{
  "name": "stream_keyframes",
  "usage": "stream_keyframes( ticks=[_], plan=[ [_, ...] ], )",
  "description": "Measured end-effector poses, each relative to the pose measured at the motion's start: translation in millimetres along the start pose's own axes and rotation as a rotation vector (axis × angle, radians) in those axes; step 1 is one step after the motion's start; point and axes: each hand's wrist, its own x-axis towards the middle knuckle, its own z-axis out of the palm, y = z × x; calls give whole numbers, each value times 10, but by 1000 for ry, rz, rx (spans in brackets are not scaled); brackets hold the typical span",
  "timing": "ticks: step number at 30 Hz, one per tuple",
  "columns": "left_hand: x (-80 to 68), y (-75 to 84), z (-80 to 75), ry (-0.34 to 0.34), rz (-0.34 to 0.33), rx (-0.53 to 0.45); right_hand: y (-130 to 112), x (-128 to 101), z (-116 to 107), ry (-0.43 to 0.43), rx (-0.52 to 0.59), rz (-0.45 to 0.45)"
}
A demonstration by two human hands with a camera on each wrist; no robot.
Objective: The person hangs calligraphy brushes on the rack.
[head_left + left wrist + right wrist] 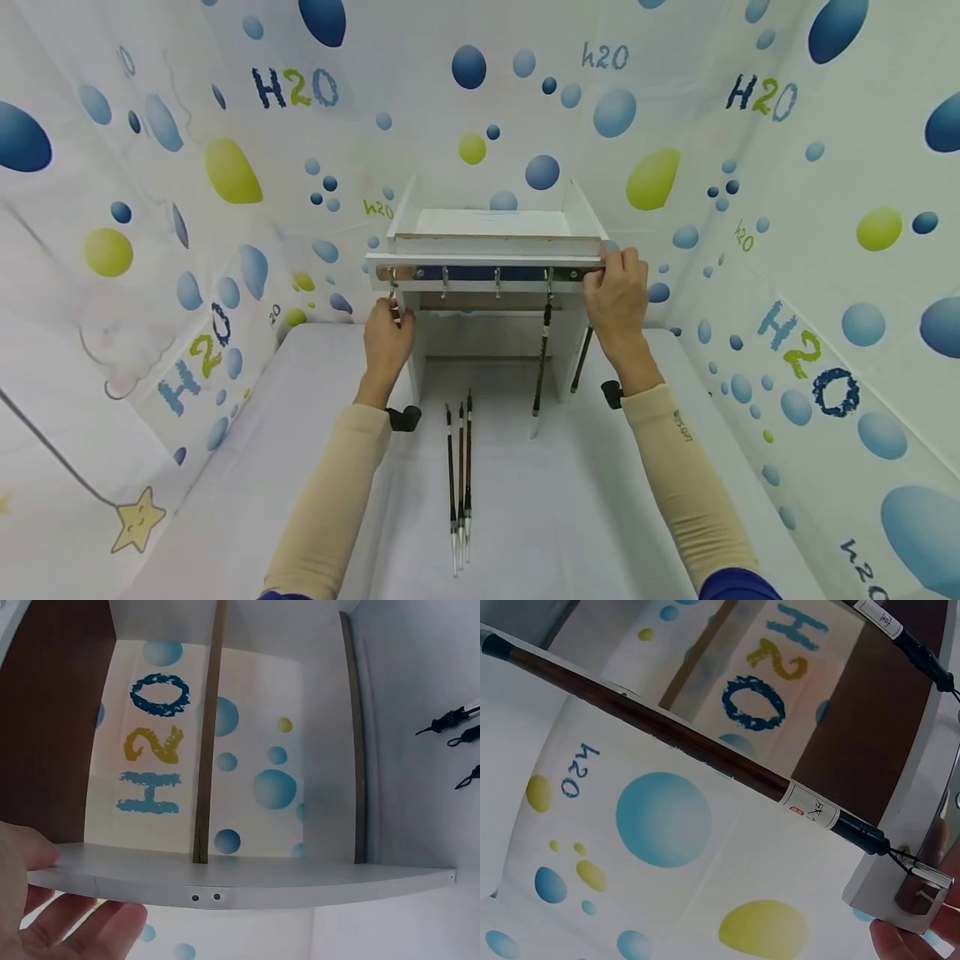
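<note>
A small white rack is seen at the centre of the head view, standing on the white-covered desk against a backdrop printed with blue and yellow bubbles. A shallow open tray is formed by its top – nothing can be made out inside it. Along its front a blue rail with metal hooks is fixed.

The left hand is held at the rack's left front edge, just below the leftmost hook; in the left wrist view the thumb is laid on top of a white panel edge and the fingers are extended beneath it, so the board is pinched lightly between them. The right hand is curled round the right end of the rail; in the right wrist view only fingertips are seen at the lower right corner, beside a metal hook.

One brush is hung by its loop from the fourth hook, bristles down, inside the rack's open front. A second hanging brush is partly hidden behind the rack's right side, below the right hand – its cord is seen caught on the end hook in the right wrist view. Three loose brushes are laid side by side on the desk in the lower centre, touching or nearly so.
</note>
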Motion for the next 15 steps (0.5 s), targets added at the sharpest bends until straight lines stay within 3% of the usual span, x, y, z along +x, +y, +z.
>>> stream_keyframes(
  ticks=[4,9,15],
  plan=[
    [-139,-16,-11,5,-32,-33,11,-11,17,9,-4,-2],
    [-444,-52,23,25,-89,-45,16,5,18,15,-9,-4],
    [-975,-146,103,-73,-176,40,-7,4,14,4,-23,-5]
  ],
)
